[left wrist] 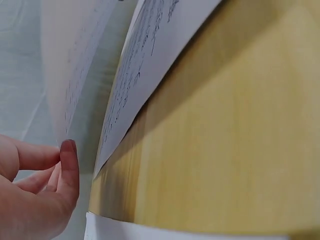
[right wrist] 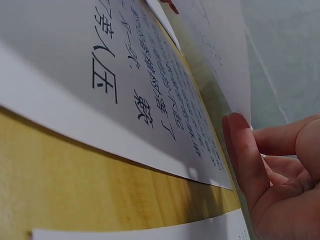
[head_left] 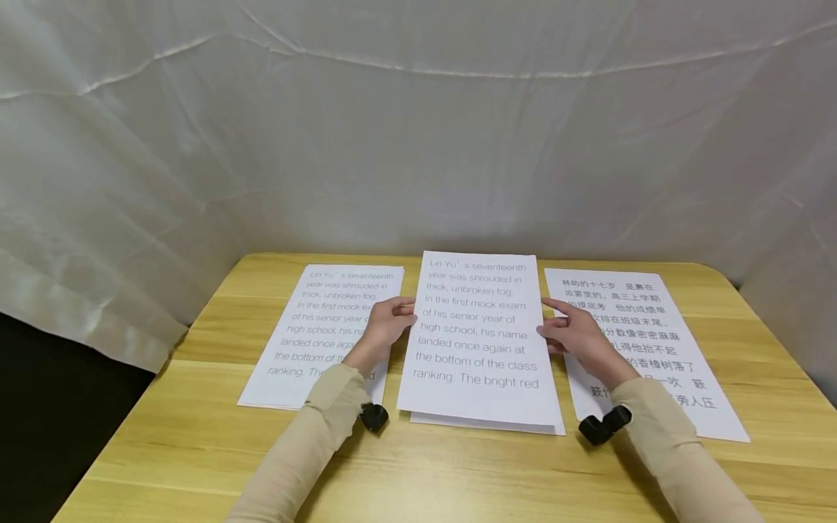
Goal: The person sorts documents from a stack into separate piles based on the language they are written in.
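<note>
A printed sheet of paper (head_left: 480, 330) with large English text is held up above the table in the head view. My left hand (head_left: 387, 325) pinches its left edge between thumb and fingers. On the opposite edge, my right hand (head_left: 575, 334) pinches it the same way. Under the raised sheet lies more paper (head_left: 490, 424), of which only the bottom strip shows in the head view. The left wrist view shows the left hand (left wrist: 42, 182) gripping the thin edge. In the right wrist view the right hand (right wrist: 272, 165) does likewise.
Left of the held sheet lies a paper stack (head_left: 314, 334) with the same English text, partly behind the left hand. To the right is a sheet of Chinese text (head_left: 686, 363), partly covered by the right hand. All rest on a wooden table (head_left: 458, 479) before a pale curtain (head_left: 418, 145).
</note>
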A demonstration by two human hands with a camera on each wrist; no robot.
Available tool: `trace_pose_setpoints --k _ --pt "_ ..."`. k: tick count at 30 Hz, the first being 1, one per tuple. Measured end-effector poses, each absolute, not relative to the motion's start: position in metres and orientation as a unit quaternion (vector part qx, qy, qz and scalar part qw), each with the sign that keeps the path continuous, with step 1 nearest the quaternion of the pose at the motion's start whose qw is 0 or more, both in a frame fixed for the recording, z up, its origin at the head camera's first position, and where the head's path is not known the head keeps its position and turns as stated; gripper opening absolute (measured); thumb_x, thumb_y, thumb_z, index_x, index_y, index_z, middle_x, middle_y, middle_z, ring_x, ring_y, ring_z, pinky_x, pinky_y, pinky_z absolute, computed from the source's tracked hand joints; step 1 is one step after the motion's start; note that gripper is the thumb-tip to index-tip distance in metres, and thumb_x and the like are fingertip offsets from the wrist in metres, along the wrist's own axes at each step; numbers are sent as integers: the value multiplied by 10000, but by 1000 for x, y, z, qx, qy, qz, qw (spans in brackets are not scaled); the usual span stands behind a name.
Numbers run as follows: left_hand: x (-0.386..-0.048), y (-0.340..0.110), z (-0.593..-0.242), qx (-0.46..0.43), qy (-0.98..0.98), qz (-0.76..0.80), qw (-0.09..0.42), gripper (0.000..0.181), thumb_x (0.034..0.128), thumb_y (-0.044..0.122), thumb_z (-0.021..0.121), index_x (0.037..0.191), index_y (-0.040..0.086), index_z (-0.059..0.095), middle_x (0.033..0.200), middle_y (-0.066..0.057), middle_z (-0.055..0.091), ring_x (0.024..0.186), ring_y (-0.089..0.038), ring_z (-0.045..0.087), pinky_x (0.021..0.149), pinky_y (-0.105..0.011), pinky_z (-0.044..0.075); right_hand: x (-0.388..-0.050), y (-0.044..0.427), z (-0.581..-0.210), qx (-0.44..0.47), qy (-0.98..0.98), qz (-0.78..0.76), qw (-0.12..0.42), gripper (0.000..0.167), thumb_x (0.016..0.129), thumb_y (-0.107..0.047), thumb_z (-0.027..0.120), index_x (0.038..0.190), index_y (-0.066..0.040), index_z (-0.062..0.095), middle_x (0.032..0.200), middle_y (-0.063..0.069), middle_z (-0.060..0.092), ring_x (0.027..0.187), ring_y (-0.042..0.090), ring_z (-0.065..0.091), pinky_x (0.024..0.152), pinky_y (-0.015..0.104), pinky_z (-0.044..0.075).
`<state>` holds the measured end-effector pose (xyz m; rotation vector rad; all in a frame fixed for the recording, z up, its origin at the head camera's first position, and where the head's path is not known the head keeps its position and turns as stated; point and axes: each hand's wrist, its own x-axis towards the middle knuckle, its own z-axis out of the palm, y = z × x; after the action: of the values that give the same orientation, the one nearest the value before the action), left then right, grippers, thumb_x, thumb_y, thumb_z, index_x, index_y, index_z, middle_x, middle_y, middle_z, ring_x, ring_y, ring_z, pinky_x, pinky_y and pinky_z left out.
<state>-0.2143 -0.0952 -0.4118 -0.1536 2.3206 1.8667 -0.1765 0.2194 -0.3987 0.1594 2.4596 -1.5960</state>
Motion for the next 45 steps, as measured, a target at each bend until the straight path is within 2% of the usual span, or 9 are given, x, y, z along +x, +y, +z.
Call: trace_pose_setpoints --k 13,20,25,30,35,45 --pt "-212 -102 -407 -44 778 622 73 378 908 -13 607 1284 28 604 1050 -94 613 973 -201 572 869 -296 493 -174 218 -391 40 825 -553 107 691 941 -45 609 1528 -48 244 1056 181 593 752 146 594 642 272 541" --pt "-209 -110 -405 -39 775 625 84 381 914 -9 604 1294 20 590 1072 -104 612 979 -208 578 892 -341 494 -175 214 -389 35 825 -553 113 697 934 -32 608 1528 -45 243 1045 169 576 739 147 578 640 269 536" --pt "-209 -118 -404 -38 774 626 89 384 900 -30 609 1282 2 588 1076 -115 620 980 -208 592 873 -308 507 -176 208 -390 32 822 -557 112 699 914 -5 610 1519 -31 260 1048 168 562 712 146 565 638 271 542" --pt "-209 -127 -406 -40 785 611 96 412 911 -2 605 1318 44 570 1082 -104 614 946 -213 616 861 -315 510 -178 201 -392 28 826 -552 112 709 906 -17 615 1520 -45 262 1070 175 556 739 170 571 662 282 548" --pt "-207 -136 -406 -38 792 601 101 428 921 22 599 1342 77 554 1085 -101 595 934 -217 612 876 -346 504 -181 193 -394 25 830 -547 109 703 905 -30 613 1520 -69 275 1045 162 554 766 194 576 659 287 547" --pt "-204 -155 -403 -30 795 596 104 462 922 3 587 1374 70 517 1100 -115 578 938 -220 605 863 -320 509 -187 174 -399 15 821 -558 117 729 894 -12 613 1526 -74 257 989 133 558 781 189 572 686 299 544"
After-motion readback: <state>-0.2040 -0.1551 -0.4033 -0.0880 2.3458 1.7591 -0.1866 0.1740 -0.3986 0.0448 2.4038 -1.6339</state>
